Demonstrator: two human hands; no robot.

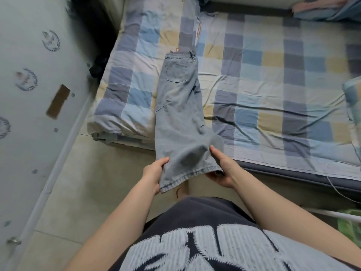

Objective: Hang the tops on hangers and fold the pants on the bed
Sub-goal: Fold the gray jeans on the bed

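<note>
A pair of pale blue jeans [179, 106] lies lengthwise near the left end of the bed [273, 75], folded in half along its length so that one leg covers the other. The waistband [180, 54] points away from the person and a back pocket [176, 72] faces up. The lower legs run over the near edge of the mattress, and the hem [187, 176] is lifted clear of the floor [93, 182]. The left hand [154, 173] grips the left side of the hem, thumb on top of the cloth and fingers curled beneath it. The right hand [222, 169] holds the right corner of the hem in the same way, with its thumb laid along the denim and its fingers under the edge. The two hands are apart, with the width of the leg between them. The bed is covered by a creased sheet checked in blue, grey and yellow. A heap of pink and blue cloth [322, 6] sits at the far right corner of the bed. To the left stands a pale panel [29, 75] printed with round emblems and bearing a brown patch [58, 101]. The person wears a dark shirt [205, 241] with large pale lettering.
</note>
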